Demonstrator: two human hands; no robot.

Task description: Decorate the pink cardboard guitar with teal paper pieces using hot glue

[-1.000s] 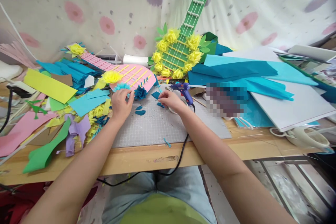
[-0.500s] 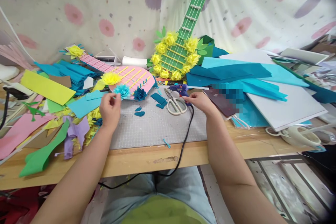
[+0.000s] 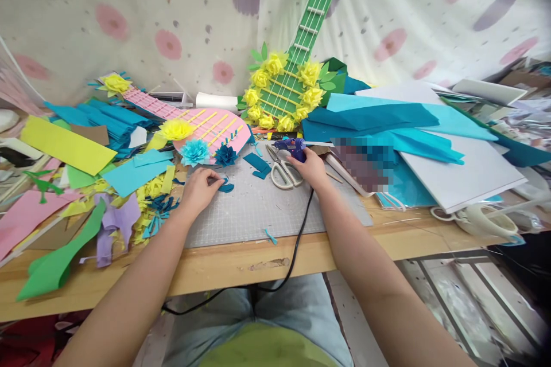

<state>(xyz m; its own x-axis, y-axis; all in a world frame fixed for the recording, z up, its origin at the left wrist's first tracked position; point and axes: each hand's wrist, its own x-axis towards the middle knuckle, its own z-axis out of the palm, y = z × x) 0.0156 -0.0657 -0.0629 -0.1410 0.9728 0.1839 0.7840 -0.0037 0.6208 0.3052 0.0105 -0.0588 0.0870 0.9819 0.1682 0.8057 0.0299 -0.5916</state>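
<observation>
Blue glue gun [image 3: 295, 148], beside the scissors [image 3: 282, 172] on the cutting mat [image 3: 258, 206], is now being clasped by the right hand [image 3: 310, 167], which has left the paper, while the left hand [image 3: 196, 190] is pinching a teal paper leaf [image 3: 225, 187].

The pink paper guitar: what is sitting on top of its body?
On the pink paper guitar lie yellow strips, a yellow flower, a light blue flower and a dark blue flower. The surface beneath the flowers is hidden.
</observation>
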